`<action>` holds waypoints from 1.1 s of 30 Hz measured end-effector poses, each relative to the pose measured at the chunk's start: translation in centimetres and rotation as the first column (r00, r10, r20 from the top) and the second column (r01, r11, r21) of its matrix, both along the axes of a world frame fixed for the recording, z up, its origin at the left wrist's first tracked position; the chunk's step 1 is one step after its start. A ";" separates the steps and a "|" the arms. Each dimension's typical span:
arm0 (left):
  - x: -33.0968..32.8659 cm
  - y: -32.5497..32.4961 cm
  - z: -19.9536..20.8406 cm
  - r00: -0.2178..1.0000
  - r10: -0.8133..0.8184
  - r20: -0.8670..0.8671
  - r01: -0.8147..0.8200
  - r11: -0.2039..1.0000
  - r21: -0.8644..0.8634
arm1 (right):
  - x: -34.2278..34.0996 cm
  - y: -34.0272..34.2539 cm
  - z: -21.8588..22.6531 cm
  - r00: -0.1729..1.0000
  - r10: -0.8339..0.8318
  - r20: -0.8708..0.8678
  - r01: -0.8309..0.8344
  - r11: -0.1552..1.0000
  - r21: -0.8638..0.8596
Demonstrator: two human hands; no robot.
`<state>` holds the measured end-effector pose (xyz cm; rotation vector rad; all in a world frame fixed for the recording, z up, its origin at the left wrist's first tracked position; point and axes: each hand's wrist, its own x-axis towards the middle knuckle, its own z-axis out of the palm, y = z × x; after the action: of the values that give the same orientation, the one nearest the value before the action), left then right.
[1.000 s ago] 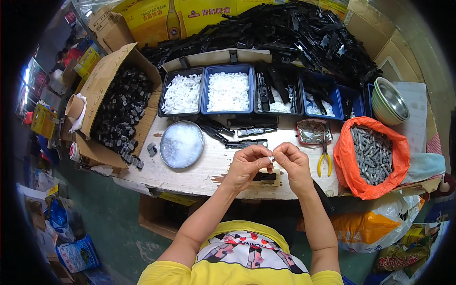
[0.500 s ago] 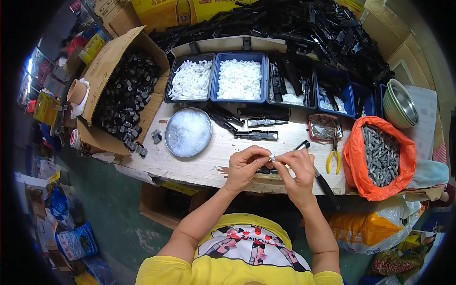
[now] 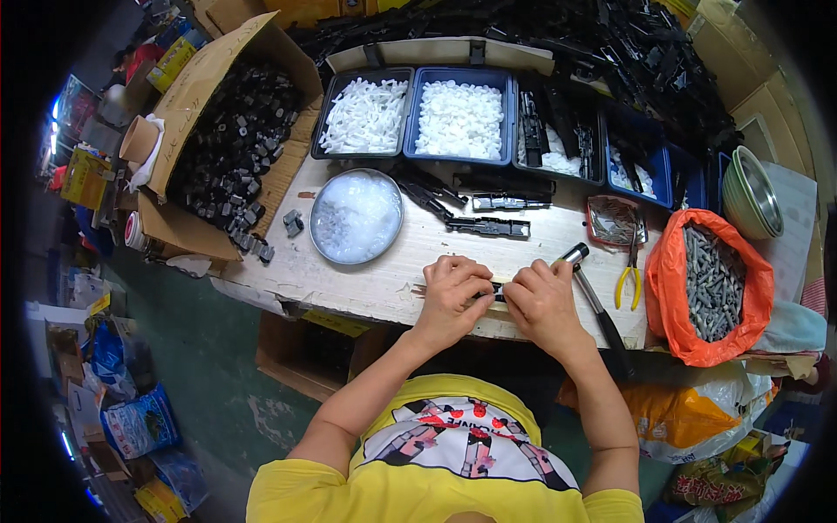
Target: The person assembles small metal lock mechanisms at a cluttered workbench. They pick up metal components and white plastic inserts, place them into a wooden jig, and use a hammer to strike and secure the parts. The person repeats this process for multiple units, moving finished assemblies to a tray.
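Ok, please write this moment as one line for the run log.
left hand: holds small black part | right hand: holds same part | place: wooden table edge | nearby: hammer

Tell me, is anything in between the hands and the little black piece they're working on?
No. The left hand and the right hand both already touch the small black part at the bench's front edge, pinching it from either side. Nothing visible sits between them.
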<state>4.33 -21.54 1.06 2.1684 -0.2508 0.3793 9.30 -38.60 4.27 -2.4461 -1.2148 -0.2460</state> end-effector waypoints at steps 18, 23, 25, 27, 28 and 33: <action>0.4 0.0 -0.4 0.999 -0.041 -0.012 0.042 0.999 0.022 | 1.7 0.3 0.8 0.978 0.119 -0.172 -0.138 0.986 -0.098; 0.5 -0.5 0.4 0.999 0.002 -0.042 0.001 0.998 0.061 | 1.9 -4.0 1.0 0.983 -0.120 -0.140 0.136 0.984 0.116; 0.6 -0.5 0.2 0.998 -0.005 -0.057 0.010 0.995 0.096 | 1.9 -6.8 1.8 0.951 -0.291 -0.108 0.303 0.946 0.117; 0.8 -0.6 0.2 0.997 -0.020 -0.078 0.029 0.993 0.117 | 2.0 -10.3 2.5 0.894 -0.447 -0.032 0.446 0.881 0.156; 0.8 -0.6 0.3 0.996 -0.021 -0.092 0.032 0.992 0.125 | 2.5 -12.3 2.6 0.867 -0.497 0.036 0.481 0.855 0.195; 1.2 0.0 0.5 0.993 -0.120 0.003 0.115 0.959 0.257 | 3.6 -25.1 3.9 0.473 -0.869 0.149 0.881 0.463 -0.093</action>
<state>5.56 -21.51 1.55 2.3908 -0.4587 0.3127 12.91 -63.67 8.16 -3.0102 0.1894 -0.5447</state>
